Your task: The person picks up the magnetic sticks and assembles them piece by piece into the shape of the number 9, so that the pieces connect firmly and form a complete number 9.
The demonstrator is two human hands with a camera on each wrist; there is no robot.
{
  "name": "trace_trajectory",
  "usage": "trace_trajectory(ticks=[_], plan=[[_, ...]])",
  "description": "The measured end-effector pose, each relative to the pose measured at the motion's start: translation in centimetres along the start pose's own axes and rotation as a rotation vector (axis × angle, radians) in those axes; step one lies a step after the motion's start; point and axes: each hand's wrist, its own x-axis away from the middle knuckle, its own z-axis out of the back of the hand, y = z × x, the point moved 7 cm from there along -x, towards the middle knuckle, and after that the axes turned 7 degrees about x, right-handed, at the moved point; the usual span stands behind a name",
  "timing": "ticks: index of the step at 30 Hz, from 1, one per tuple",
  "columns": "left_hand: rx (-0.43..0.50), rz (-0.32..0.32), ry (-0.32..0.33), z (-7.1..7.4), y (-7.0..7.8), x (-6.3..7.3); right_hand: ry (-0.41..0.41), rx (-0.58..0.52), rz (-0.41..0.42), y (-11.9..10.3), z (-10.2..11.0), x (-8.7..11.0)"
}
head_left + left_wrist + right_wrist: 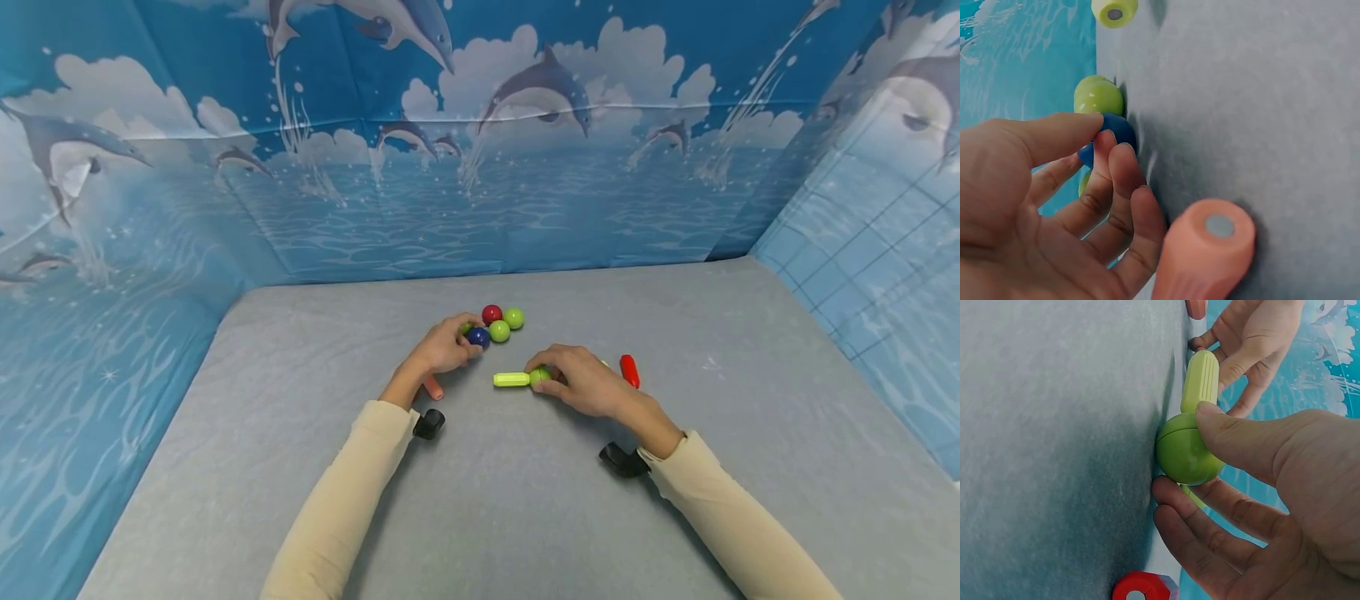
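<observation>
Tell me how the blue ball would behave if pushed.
The blue ball, if released by the left hand, would likely roll, being round. It may knock the green ball close beside it. It's probably stiff, as no dent shows.

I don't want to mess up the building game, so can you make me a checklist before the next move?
1. Blue ball held: ok, the left hand pinches it.
2. Green ball held: ok, between the right hand's thumb and fingers.
3. Yellow-green stick meeting the green ball: ok, its end is against it.
4. Stick and ball stuck firmly: cannot tell.
5. A hand free for the red stick: not ok, both hold balls.
6. Orange stick clear of the left hand: cannot tell.
</observation>
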Motion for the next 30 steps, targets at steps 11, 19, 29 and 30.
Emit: trace_trajectory(ticks=[11, 19, 29, 30], plan=[[-0.189, -0.004, 0.011, -0.5, 0.2, 0.5, 0.009, 0.009, 0.009, -0.1, 0.2, 0.1], [-0.215, -0.068, 0.029, -0.9, 0.6, 1.9, 0.013, 0.013, 0.008, -0.1, 0.0, 0.1], [-0.254, -0.093, 0.024, -1.2, 0.8, 3.4, 0.021, 0.019, -0.004, 0.1, 0.0, 0.0], [-0.26, -0.094, 0.028, -1.1, 0.8, 3.4, 0.021, 0.018, -0.005, 0.1, 0.0, 0.0]])
